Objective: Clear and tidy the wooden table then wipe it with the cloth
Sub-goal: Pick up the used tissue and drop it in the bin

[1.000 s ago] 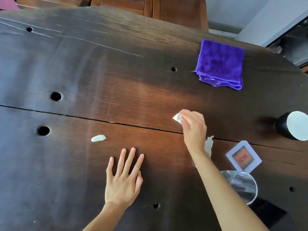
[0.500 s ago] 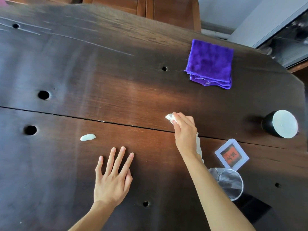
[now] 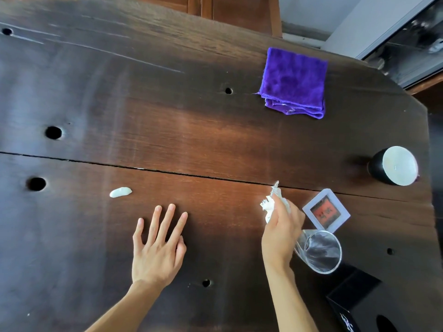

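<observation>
My right hand (image 3: 280, 233) grips a crumpled white tissue (image 3: 271, 204) just above the dark wooden table (image 3: 167, 130), near its right side. My left hand (image 3: 158, 248) rests flat on the table with fingers spread, to the left of the right hand. A small white scrap (image 3: 120, 192) lies on the wood beyond the left hand. A folded purple cloth (image 3: 294, 82) sits at the far right of the table, untouched.
A clear glass (image 3: 318, 252) stands right beside my right hand. A small white-framed red card (image 3: 325, 210) lies past it. A black cup with a white inside (image 3: 393, 166) sits at the right edge. A black box (image 3: 352, 298) is at the near right corner.
My right hand has pulled back toward me and to the right with the tissue, lifting it off the table. My left hand stays flat in place.
</observation>
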{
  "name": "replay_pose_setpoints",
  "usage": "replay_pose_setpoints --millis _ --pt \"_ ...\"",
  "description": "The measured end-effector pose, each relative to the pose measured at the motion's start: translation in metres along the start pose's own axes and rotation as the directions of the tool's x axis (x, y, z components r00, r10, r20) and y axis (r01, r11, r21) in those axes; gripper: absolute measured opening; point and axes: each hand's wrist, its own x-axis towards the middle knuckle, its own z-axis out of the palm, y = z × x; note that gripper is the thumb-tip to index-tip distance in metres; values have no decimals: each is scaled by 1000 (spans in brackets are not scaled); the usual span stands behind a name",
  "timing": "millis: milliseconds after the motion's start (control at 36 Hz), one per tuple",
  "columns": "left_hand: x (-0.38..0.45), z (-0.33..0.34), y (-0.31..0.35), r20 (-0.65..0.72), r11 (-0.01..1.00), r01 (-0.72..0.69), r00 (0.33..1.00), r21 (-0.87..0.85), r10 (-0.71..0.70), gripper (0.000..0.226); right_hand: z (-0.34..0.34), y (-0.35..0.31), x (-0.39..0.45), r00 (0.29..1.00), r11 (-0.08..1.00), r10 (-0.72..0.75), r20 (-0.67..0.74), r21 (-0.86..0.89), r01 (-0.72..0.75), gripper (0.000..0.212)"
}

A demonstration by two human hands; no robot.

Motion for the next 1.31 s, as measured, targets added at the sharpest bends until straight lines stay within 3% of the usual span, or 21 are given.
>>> replay_pose_setpoints --millis 139,361,528,611,972,1139,1306 --pt "1 1 1 -6 1000 7 1000 0 -7 61 24 17 -11 998 999 -10 -64 44 13 35" --pt "0 3 1 -16 1000 6 1000 14 -6 61 40 23 -24 999 992 31 8 120 -31 32" --pt "0 2 2 -21 1000 12 1000 23 -12 61 39 28 -13 998 962 -16 -63 271 32 22" --pt "0 2 3 -16 1000 14 1000 23 -13 61 36 30 -10 992 960 -89 -92 259 110 21" --pt "3 -9 4 76 999 35 997 -9 -34 60 -11 13 -10 992 942 -46 115 334 5 27" --pt "5 -18 1 250 999 44 967 29 -50 61 -36 7 -14 978 947 1 208 313 -67 26" --pt "18 -51 12 502 996 87 862 -3 -74 65 -69 -2 -15 965 938 59 255 317 -141 26"
